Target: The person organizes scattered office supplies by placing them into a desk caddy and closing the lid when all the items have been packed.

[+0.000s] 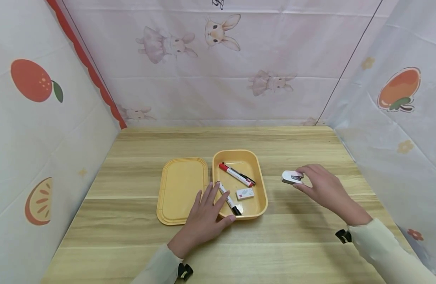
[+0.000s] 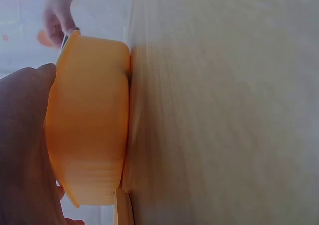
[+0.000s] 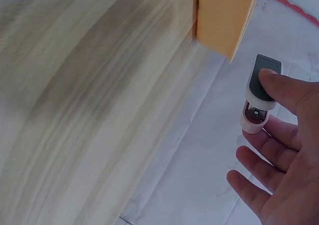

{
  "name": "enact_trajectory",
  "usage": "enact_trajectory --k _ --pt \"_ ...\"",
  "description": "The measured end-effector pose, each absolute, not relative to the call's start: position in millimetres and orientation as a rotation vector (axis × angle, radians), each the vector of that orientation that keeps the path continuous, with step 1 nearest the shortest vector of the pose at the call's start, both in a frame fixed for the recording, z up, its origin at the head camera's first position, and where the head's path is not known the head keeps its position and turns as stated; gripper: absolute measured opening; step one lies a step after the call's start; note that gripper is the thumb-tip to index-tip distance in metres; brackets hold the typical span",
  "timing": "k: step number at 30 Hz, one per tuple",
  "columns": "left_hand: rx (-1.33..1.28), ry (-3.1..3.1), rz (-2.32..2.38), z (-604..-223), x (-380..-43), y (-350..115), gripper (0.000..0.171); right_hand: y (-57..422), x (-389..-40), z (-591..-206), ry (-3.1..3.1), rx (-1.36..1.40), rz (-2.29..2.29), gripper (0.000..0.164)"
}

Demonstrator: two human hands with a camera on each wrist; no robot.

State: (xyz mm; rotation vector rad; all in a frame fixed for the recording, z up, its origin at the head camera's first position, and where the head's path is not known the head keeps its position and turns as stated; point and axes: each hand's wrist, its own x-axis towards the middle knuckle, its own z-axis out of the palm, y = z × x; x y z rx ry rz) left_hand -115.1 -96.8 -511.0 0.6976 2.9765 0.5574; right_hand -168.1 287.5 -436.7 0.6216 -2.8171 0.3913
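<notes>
My right hand (image 1: 321, 185) pinches a small white and grey stapler (image 1: 291, 177) between thumb and fingers, above the table to the right of a yellow box (image 1: 263, 197). The right wrist view shows the thumb on the stapler's grey side (image 3: 264, 78), with the other fingers loosely bent. My left hand (image 1: 205, 221) rests at the box's near left rim, fingers spread and mostly straight. Inside the box lie a red marker (image 1: 235, 175), a dark pen (image 1: 244, 176) beside it, a black-capped white marker (image 1: 229, 199) and a small boxed eraser (image 1: 245, 193).
The yellow lid (image 1: 182, 189) lies flat on the wooden table (image 1: 140, 244), just left of the box. Patterned cloth (image 1: 204, 98) hangs behind the table and along both sides.
</notes>
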Motion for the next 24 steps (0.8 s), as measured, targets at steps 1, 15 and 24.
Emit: enact_trajectory --k 1,15,24 --pt "0.697 2.976 0.556 -511 -115 -97 0.081 285 -170 -436 -2.809 0.633 0.392 0.037" --pt "0.708 2.975 0.540 -512 -116 -97 0.081 256 -183 -424 -2.784 0.722 0.306 0.042" --pt "0.700 2.975 0.542 -512 -116 -97 0.082 236 -190 -424 -2.760 0.776 0.306 0.044"
